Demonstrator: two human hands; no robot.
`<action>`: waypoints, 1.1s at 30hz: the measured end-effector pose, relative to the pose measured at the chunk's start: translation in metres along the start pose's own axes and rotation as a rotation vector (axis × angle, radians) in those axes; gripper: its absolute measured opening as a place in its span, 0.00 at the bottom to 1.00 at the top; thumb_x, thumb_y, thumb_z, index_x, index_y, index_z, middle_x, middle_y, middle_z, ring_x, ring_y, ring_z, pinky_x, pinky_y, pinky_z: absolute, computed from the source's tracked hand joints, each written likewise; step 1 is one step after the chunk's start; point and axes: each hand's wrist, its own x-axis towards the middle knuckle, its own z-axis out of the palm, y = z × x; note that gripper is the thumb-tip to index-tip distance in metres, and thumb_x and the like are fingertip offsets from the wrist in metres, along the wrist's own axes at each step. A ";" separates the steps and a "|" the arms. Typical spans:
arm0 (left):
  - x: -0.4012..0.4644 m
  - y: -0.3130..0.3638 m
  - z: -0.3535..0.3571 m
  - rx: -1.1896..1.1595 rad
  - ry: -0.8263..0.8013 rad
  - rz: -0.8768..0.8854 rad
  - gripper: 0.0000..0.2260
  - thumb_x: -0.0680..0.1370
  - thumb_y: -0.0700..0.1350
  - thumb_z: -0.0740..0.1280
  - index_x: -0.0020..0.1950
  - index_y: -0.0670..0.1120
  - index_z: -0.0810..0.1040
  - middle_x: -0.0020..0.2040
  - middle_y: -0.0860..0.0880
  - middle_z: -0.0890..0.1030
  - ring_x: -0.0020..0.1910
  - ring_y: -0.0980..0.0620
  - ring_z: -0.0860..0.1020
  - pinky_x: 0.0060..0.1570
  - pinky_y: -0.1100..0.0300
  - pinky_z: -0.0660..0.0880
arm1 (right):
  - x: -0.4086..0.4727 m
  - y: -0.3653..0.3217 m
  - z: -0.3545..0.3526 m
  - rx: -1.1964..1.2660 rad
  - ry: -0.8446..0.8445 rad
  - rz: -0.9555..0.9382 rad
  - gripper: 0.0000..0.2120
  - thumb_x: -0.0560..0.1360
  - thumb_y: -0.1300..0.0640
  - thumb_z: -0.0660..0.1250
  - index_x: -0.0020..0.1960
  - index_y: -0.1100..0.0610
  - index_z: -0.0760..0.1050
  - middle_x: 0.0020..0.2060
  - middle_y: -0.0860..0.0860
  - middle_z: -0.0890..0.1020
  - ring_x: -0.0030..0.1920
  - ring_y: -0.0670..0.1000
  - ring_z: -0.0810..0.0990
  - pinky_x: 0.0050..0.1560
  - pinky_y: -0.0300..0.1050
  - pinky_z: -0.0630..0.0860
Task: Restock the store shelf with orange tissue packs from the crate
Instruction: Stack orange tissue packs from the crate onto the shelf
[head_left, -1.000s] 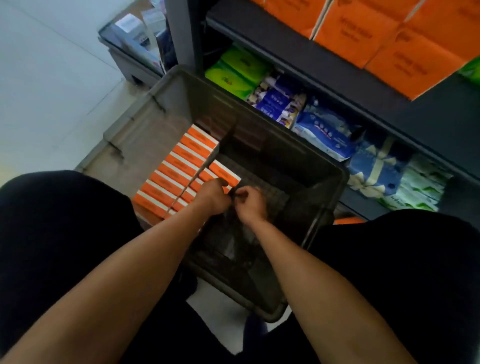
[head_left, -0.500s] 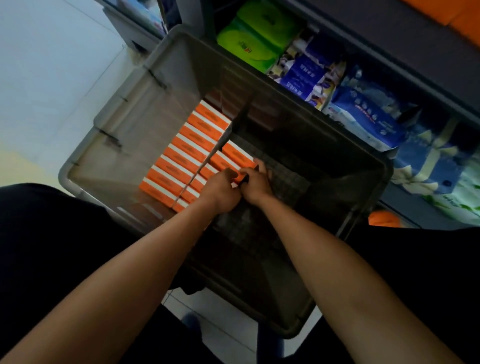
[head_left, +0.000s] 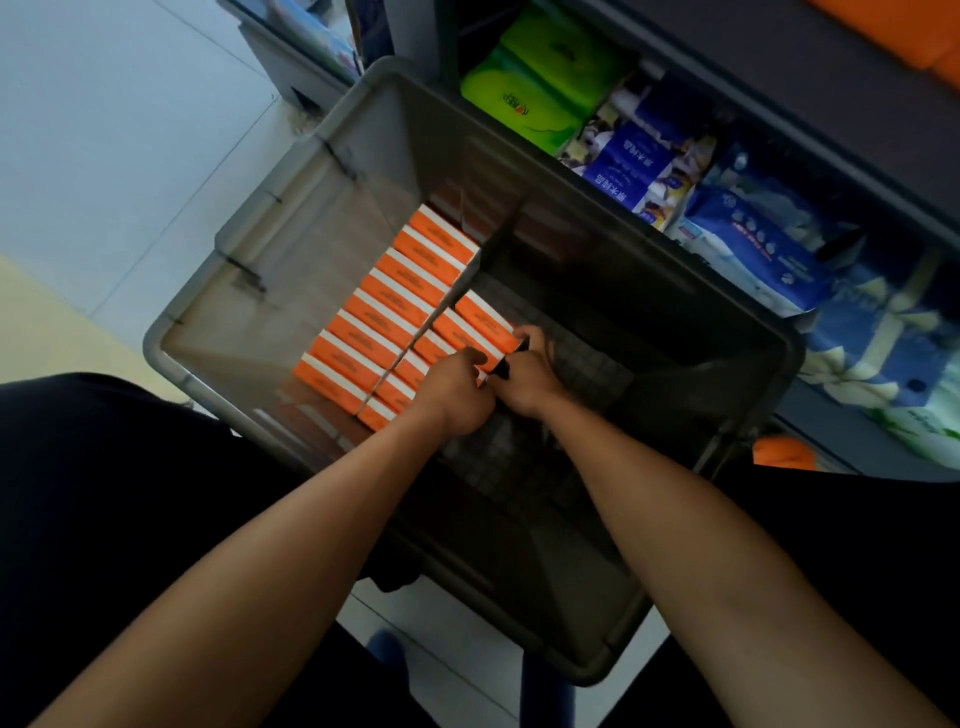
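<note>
Packs (head_left: 400, 299) lengthwise toward far-right shelf (head_left: 810, 130)

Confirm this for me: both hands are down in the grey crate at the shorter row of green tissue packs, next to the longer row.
Not quite. In the head view the packs in the grey crate are orange, not green. Both the left hand and right hand are at the shorter row, beside the longer row.

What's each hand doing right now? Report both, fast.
Left hand: fingers curled on the orange packs in the crate.
Right hand: fingers curled on the end of the same packs.
</note>
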 end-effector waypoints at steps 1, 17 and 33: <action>-0.001 -0.001 0.000 -0.002 -0.001 0.007 0.21 0.79 0.43 0.65 0.72 0.47 0.69 0.66 0.46 0.76 0.64 0.48 0.75 0.53 0.61 0.70 | 0.001 0.000 0.001 0.006 -0.011 -0.026 0.29 0.74 0.53 0.73 0.71 0.56 0.67 0.71 0.48 0.55 0.72 0.54 0.63 0.73 0.52 0.65; -0.004 -0.002 -0.001 -0.032 -0.007 0.033 0.15 0.82 0.46 0.61 0.67 0.47 0.74 0.63 0.45 0.78 0.60 0.49 0.76 0.50 0.61 0.69 | 0.009 0.009 -0.001 -0.161 0.073 -0.197 0.21 0.73 0.64 0.68 0.66 0.58 0.77 0.72 0.54 0.66 0.70 0.56 0.63 0.71 0.40 0.60; -0.016 0.033 0.005 -0.273 0.013 -0.027 0.20 0.84 0.52 0.53 0.64 0.42 0.77 0.65 0.40 0.77 0.65 0.41 0.74 0.61 0.56 0.68 | -0.053 -0.005 -0.059 0.139 0.643 0.154 0.07 0.66 0.52 0.76 0.42 0.54 0.85 0.44 0.55 0.86 0.47 0.57 0.84 0.49 0.45 0.77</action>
